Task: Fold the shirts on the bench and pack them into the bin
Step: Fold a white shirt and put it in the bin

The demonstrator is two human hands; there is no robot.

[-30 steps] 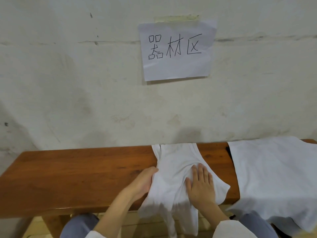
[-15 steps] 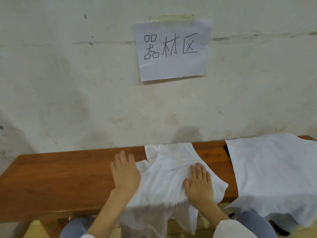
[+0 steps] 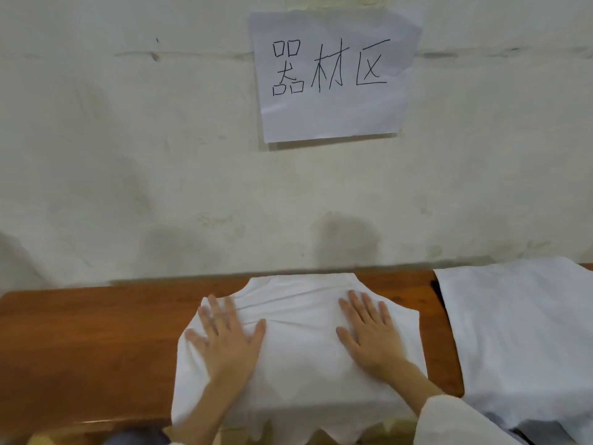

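Both hands lie flat with fingers spread, gripping nothing: the left hand point(image 3: 228, 340) and right hand point(image 3: 369, 332) press on a white shirt point(image 3: 298, 342). It lies mid-bench point(image 3: 80, 342), its near edge hanging over the front. Another white shirt point(image 3: 519, 342) is spread to the right.

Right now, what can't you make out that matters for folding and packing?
Bin: nowhere in the head view.
Middle shirt: lower edge hangs over the bench front, partly cut off by the frame bottom.
Right shirt: cut off by the head view's right edge.
Left hand: fingertips motion-blurred.
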